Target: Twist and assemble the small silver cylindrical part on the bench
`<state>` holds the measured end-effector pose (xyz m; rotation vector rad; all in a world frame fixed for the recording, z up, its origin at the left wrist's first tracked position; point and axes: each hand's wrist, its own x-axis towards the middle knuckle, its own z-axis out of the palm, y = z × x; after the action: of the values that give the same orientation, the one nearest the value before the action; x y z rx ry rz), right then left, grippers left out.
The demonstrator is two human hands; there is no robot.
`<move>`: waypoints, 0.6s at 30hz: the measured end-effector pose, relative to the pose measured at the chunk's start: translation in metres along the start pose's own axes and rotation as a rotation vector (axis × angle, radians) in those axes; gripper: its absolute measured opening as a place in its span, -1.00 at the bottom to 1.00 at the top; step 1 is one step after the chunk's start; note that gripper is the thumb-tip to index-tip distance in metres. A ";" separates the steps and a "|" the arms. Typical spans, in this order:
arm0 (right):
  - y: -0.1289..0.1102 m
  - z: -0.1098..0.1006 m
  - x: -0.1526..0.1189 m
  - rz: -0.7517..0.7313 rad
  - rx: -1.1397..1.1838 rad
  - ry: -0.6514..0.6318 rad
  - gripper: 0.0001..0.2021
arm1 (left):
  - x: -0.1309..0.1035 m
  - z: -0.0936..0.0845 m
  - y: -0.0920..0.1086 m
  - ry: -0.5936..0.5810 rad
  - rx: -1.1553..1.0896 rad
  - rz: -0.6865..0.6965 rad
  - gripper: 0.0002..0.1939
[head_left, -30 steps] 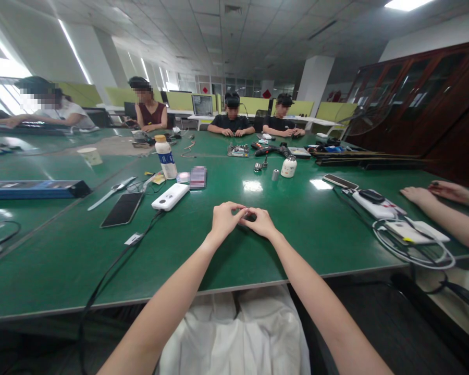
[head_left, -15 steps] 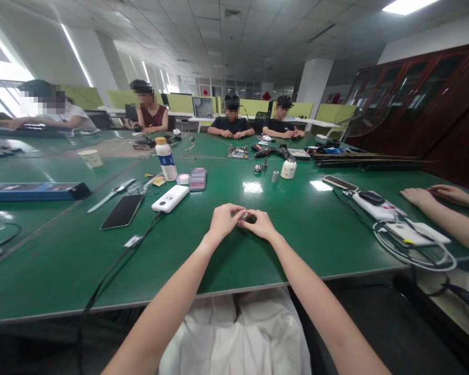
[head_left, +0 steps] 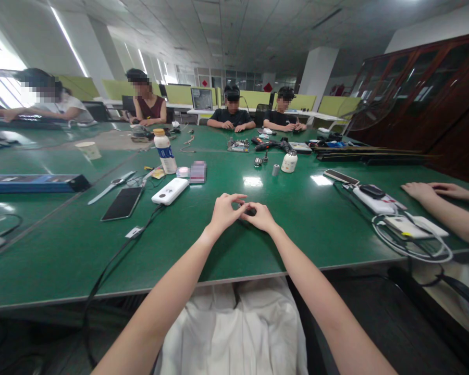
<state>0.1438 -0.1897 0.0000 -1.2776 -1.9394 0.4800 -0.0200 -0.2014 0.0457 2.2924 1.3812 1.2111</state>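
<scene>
My left hand point(head_left: 223, 214) and my right hand point(head_left: 261, 217) meet above the green table point(head_left: 316, 229), thumbs and fingertips close together. The left forefinger stretches out over the thumb, while the other left fingers are curled. My right hand pinches at the same spot from the other side. Whatever small piece is between the fingertips is mostly hidden and too small to name. Beyond my hands are a small grey cylinder point(head_left: 275, 170), a squat white jar point(head_left: 289, 162) and small metal parts point(head_left: 258, 162).
To the left lie a white power bank point(head_left: 170, 191) with a black cable, a dark phone point(head_left: 122, 203) and a watch point(head_left: 117, 182); a bottle point(head_left: 165, 153) stands behind. On the right are coiled cables point(head_left: 414, 255) and a co-worker's hands point(head_left: 420, 191). Several people sit across.
My left fingers have loosened and lifted slightly, the forefinger straighter. The small pale, shiny piece seen between the fingertips before is now mostly hidden. The whole view has shifted a little.
</scene>
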 end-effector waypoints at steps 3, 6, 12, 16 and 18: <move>-0.001 0.000 -0.002 0.027 0.019 -0.018 -0.73 | -0.001 0.001 0.002 0.002 -0.031 -0.025 -0.77; 0.000 0.000 -0.003 0.046 0.031 -0.031 -0.72 | -0.001 0.002 0.001 0.008 -0.056 -0.051 -0.77; 0.000 -0.001 -0.002 0.031 0.028 -0.029 -0.72 | 0.000 0.004 -0.001 0.045 -0.039 -0.035 -0.77; 0.001 -0.001 -0.002 0.018 0.017 -0.027 -0.70 | -0.001 0.004 -0.003 0.067 -0.016 -0.031 -0.77; 0.000 0.000 -0.002 0.022 0.005 -0.033 -0.70 | -0.001 0.006 -0.003 0.069 -0.030 -0.031 -0.78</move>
<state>0.1444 -0.1915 -0.0013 -1.2960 -1.9522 0.5201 -0.0183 -0.1993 0.0396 2.2203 1.4065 1.3034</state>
